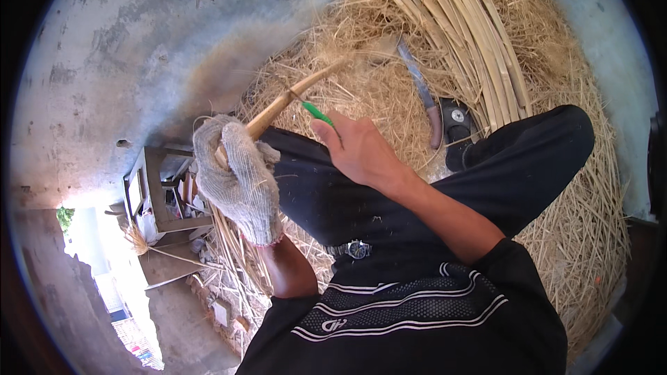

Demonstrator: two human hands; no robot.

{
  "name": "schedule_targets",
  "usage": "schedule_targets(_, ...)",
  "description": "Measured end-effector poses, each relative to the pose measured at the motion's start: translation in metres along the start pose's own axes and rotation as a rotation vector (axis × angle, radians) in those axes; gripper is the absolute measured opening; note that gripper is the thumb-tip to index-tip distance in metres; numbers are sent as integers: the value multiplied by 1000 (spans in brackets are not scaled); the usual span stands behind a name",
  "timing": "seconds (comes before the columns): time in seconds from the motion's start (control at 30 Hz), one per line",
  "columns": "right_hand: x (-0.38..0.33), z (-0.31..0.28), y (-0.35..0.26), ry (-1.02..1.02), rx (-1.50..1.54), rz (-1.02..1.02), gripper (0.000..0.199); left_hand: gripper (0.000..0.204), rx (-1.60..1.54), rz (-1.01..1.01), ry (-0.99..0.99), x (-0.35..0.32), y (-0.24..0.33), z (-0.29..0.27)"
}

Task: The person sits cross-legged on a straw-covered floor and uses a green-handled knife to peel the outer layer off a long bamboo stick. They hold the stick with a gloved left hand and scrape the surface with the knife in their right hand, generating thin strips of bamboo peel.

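A pale, slim bamboo strip [292,97] slants over the person's lap above the straw-strewn floor [570,236]. The gloved left hand [236,180] grips its lower end; the bare right hand [358,149] pinches a green-handled tool [318,113] against it.

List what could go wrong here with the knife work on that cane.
The right hand is bare while working a green-handled tool against the cane; a slip might cut it. The big knife lies loose in the straw by the leg, easy to knock or sit on.
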State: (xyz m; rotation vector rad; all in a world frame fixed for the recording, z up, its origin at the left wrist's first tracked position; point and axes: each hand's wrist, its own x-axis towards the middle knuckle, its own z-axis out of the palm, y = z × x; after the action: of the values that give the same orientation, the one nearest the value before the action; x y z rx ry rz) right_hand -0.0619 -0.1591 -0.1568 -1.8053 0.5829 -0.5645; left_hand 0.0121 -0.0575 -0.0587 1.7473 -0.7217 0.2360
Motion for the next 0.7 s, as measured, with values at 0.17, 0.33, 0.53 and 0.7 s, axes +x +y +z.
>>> schedule_targets(0.17, 14, 9, 63, 201, -255, -1, 39, 16, -21, -14, -64, 1, 2, 0)
schedule_targets(0.33, 11, 6, 15, -10, -129, 26, 40, 17, -40, -22, -34, 5, -3, 2)
schedule_targets(0.53, 33, -9, 48, 46, -198, 106, 41, 16, -41, -33, -68, 8, -2, -1)
schedule_targets(0.7, 29, 18, 41, 104, -239, -53, 41, 16, -21, -39, -53, 5, -3, 3)
